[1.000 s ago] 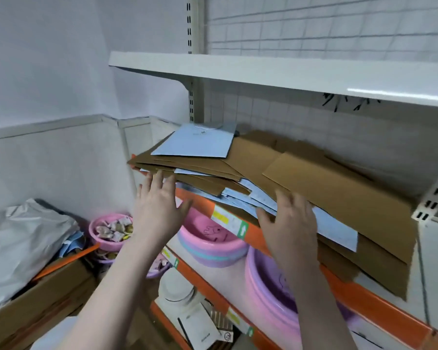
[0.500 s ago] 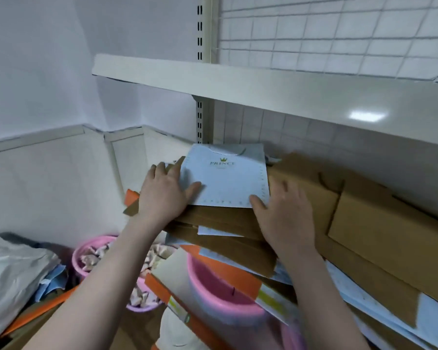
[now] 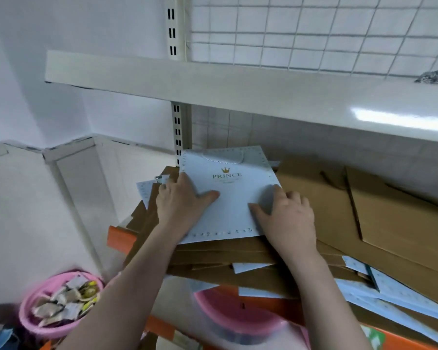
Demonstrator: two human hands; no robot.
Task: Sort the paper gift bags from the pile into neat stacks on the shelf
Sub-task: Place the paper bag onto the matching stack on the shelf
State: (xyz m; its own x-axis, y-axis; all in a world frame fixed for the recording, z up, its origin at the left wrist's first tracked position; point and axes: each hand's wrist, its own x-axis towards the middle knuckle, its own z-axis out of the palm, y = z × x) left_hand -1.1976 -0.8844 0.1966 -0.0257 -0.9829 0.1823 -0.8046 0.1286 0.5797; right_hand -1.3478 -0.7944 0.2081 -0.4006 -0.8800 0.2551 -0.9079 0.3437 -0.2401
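a white upper shelf (image 3: 238, 94) spans the frame at 12 o'clock, with a wire grid (image 3: 314, 34) behind it. below, the orange-edged shelf (image 3: 119, 238) carries the pile (image 3: 364, 223): brown paper bags slumped from centre toward 4 o'clock, pale blue ones poking out at its lower edge. at centre, on top of the pile's left end, lies the blue bag (image 3: 228, 198) printed "prince", handles toward 12 o'clock. a pink basin (image 3: 235, 322) sits under the shelf at 6 o'clock, a pink bowl (image 3: 58, 309) of small packets at 8 o'clock.

my left hand (image 3: 180, 205) rests on the bag's 9 o'clock edge, thumb laid out across the face, fingers mostly straight; whether their tips hook under the edge i cannot tell. my right hand (image 3: 286, 218) presses the 4 o'clock corner, thumb on the paper, fingers bent over the side onto the brown bags. neither plainly pinches it.

i judge i am squaring this bag as the start of a blue stack. the risk: the bags beneath lie skewed and overhang the shelf front, so a push toward 6 o'clock could slide the heap off into the basin, and pressing on an uneven base could crease the bag.
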